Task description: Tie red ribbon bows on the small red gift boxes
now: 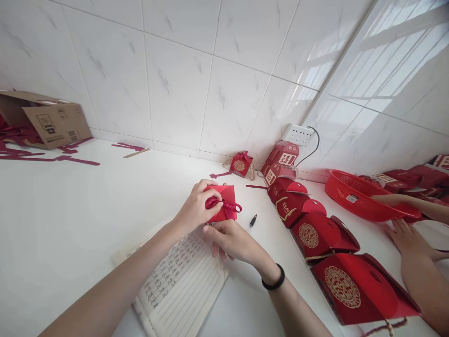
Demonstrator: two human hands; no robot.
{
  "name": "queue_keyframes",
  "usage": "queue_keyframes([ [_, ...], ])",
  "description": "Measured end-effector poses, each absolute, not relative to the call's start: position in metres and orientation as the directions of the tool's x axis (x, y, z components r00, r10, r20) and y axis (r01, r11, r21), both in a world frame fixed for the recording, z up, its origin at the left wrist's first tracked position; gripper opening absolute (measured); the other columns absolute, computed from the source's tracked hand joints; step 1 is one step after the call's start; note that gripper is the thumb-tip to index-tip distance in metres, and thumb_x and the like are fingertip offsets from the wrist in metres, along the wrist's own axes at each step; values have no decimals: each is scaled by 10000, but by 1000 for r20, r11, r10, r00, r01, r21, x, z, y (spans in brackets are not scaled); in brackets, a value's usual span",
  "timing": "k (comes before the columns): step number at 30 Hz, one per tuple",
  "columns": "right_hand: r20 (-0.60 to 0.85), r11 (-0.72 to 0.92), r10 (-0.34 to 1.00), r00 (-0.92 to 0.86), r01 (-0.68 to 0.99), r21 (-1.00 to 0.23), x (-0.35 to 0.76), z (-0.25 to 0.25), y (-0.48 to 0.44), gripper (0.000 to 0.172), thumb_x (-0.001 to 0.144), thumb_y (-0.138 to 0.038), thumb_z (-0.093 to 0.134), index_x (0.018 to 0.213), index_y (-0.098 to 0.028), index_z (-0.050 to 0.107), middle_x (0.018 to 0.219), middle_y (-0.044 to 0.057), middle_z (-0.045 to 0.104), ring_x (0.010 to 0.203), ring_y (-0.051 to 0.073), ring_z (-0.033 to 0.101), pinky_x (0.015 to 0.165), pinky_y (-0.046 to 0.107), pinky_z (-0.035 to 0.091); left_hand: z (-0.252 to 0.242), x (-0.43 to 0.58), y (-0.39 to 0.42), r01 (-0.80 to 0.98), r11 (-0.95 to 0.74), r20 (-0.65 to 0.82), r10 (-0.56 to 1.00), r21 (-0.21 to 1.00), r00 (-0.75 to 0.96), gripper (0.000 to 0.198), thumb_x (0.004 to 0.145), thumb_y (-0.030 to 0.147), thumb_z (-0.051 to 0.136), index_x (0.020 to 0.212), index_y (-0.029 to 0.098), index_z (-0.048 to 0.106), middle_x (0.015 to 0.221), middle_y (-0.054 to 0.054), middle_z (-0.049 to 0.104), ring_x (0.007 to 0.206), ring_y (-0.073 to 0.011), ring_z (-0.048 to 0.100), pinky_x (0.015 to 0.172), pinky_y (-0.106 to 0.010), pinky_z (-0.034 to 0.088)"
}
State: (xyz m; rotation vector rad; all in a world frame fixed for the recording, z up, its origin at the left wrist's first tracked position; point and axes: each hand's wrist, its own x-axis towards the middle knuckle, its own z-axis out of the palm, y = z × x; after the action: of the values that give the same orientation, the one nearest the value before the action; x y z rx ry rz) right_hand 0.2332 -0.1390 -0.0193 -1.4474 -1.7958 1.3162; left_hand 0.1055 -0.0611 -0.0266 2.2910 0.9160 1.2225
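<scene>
A small red gift box stands before me near the top edge of an open notebook. A dark red ribbon is tied in a bow on its top. My left hand reaches over the box's left side, thumb and fingers closed on the left loop of the bow. Just below, my right hand touches the near side of the box with its fingers curled; what they hold, if anything, is hidden. A black band circles my right wrist.
A black pen tip or cap lies right of the box. Finished red boxes line the right. Another ribboned box stands by the wall. A person's hand is beside a red basin. A cardboard box spills ribbons, far left.
</scene>
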Motion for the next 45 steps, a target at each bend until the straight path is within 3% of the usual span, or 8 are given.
queue_keyframes([
  [10,-195,-187,963,-185,58,-981,217,-35,-127,457,806,-564,545,735,-116,606,533,17,611,335,84,483,298,179,313,-24,99,-59,338,-647,517,756,683,402,213,873,295,421,829,212,612,1170,-52,472,1207,-209,409,1015,-383,375],
  [16,-180,-191,975,-132,-72,-979,209,-43,-128,511,739,-614,561,704,-106,611,545,39,628,311,75,461,300,174,322,-28,98,-59,325,-653,527,750,684,399,261,894,288,376,854,201,618,1181,-55,472,1186,-207,435,1030,-377,365],
  [23,-115,-121,988,-99,-58,-991,205,-44,-133,434,761,-529,523,563,-143,526,510,35,611,297,65,429,310,175,321,-30,97,-62,356,-674,550,737,648,393,276,905,236,336,909,204,610,1200,-59,455,1195,-214,413,1028,-398,367],
  [31,-65,-57,986,-151,56,-997,206,-44,-133,225,736,-269,464,607,-132,587,438,-23,539,302,59,414,317,154,329,-29,96,-64,359,-691,565,722,628,399,228,884,204,367,889,209,594,1189,-60,447,1216,-204,389,1054,-403,332],
  [36,-98,-83,983,-154,99,-992,205,-43,-136,203,710,-194,423,556,-145,546,408,-35,511,303,65,421,320,151,340,-27,96,-65,357,-699,576,714,620,398,77,770,236,560,833,202,589,1158,-62,457,1175,-227,431,1004,-381,392],
  [45,-55,-33,985,-164,134,-990,204,-40,-136,254,724,-164,394,531,-145,557,407,-31,516,315,63,425,354,156,336,-27,99,-65,353,-673,579,739,650,343,60,745,164,552,768,198,595,1112,-55,486,1135,-215,474,988,-379,410],
])
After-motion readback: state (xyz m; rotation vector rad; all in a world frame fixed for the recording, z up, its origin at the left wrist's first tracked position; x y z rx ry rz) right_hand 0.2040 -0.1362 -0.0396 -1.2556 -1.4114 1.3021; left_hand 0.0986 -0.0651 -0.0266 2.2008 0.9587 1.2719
